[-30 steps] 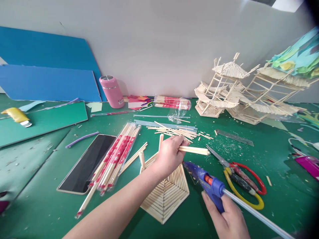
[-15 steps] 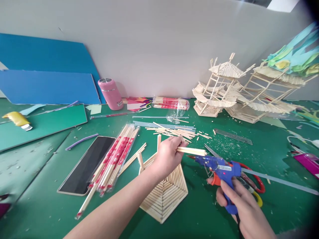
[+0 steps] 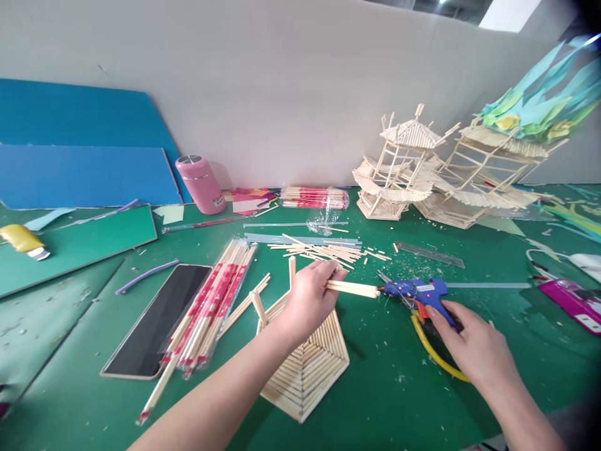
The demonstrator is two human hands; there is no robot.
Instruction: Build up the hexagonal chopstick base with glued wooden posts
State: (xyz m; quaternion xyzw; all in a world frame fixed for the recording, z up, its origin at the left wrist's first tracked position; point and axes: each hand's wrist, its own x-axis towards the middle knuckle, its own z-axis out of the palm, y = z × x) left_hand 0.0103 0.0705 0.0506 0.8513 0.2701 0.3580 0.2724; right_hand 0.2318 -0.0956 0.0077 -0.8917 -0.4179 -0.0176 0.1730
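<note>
My left hand (image 3: 312,294) is closed around a few pale chopsticks (image 3: 353,289) whose ends point right. In my right hand (image 3: 472,338) is a blue hot glue gun (image 3: 417,290) with an orange trigger and a clear glue stick (image 3: 488,285) out of its back. The gun's nozzle is at the chopsticks' right ends; whether it touches them I cannot tell. Beneath my left hand lies a flat polygonal panel (image 3: 305,376) of sticks, with short upright posts (image 3: 259,307) at its edge. Scissors with a yellow handle (image 3: 436,354) lie under the glue gun.
Wrapped chopsticks (image 3: 211,300) and a phone (image 3: 157,319) lie left of the panel. Loose sticks (image 3: 323,249) are scattered behind it. A pink flask (image 3: 201,185) stands by the wall, stick pavilion models (image 3: 399,169) at back right. A purple device (image 3: 570,304) lies far right.
My right hand has brought the glue gun level, its nozzle now at the chopstick ends. My left hand still holds the sticks over the panel. The view has shifted slightly.
</note>
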